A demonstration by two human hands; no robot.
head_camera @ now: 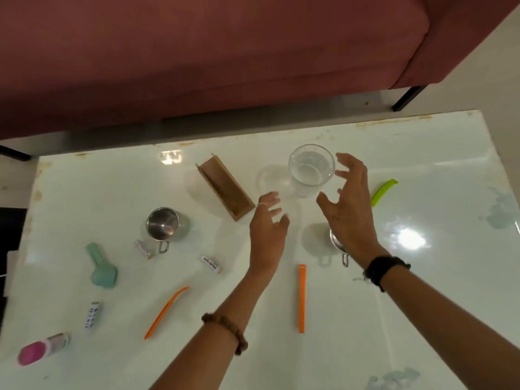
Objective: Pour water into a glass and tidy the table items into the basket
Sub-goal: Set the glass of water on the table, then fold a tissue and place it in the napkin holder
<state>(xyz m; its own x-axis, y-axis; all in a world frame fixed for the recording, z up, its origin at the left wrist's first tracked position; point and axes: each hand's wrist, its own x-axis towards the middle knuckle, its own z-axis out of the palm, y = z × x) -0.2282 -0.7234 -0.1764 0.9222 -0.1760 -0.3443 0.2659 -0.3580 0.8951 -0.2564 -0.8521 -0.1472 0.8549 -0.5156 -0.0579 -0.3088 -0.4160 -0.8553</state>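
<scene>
A clear glass with water in it stands upright at the far middle of the white table. My right hand hovers open just right of it, fingers spread, touching nothing. My left hand is open below and left of the glass, also empty. A brown wooden basket, long and narrow, lies slantwise left of the glass. A steel cup stands further left. A second steel cup is mostly hidden under my right wrist.
Scattered on the table: two orange clips, a green clip, a teal tool, small white tubes, and a pink-capped item. A maroon sofa stands beyond the far edge.
</scene>
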